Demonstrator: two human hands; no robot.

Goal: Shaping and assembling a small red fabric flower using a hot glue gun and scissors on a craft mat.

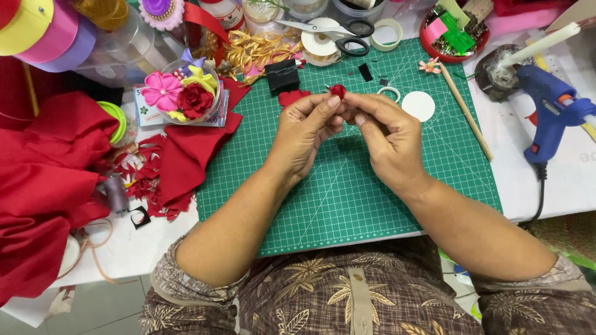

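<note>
Both hands [347, 133] around small red rosette [338, 91]

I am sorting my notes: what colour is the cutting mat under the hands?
The cutting mat is green with a light grid of lines, seen best in the head view.

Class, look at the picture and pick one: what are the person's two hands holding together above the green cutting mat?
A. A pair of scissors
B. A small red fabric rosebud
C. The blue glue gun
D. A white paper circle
B: the left hand and the right hand pinch a small red fabric rosebud between their fingertips above the green cutting mat, while the scissors, blue glue gun and white paper circle lie untouched.
</note>
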